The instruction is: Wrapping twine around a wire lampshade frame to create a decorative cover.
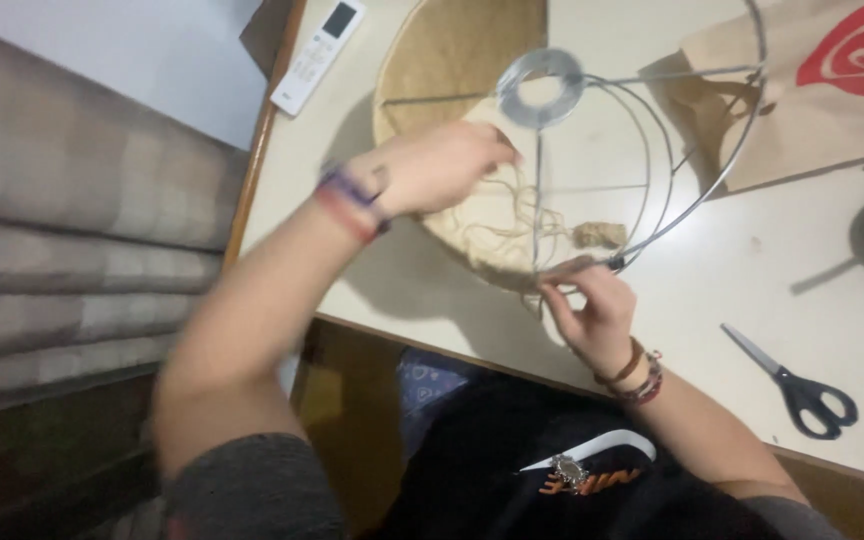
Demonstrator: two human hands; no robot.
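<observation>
our right hand (592,305) pinches the wire frame (652,160) tight; the blurry left hand (442,165) maybe grips string (527,215); we pull slowly.

Indoor light, moderately bright and warm, from overhead. Soft dark shadows fall on the pale bench (652,300) beside the wire frame (642,150) and scissors (797,385). Left hand (437,165) and forearm smeared by motion blur; right hand (597,310) sharper. Left edge soft, dim and streaked. No strong glare.
</observation>
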